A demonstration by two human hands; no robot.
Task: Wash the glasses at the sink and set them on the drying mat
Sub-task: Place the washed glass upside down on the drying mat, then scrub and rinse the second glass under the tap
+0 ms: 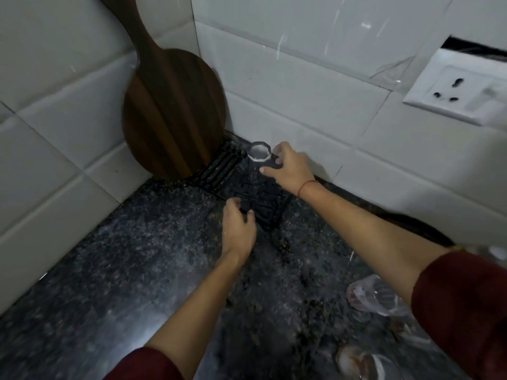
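Note:
A clear faceted glass [257,160] stands upside down on the black ribbed drying mat [219,171] in the counter's back corner. My right hand [288,168] is closed around the glass's right side, with thumb and fingers touching it. My left hand [238,226] rests at the mat's near edge, and its thumb and fingers are curled onto that edge. Blur hides exactly how firmly it grips. Both sleeves are dark red.
A round dark wooden cutting board [170,113] leans in the tiled corner, just left of the mat. A white wall socket [452,91] sits at the right. More clear glassware [373,297] lies on the speckled black counter [137,256] at the lower right.

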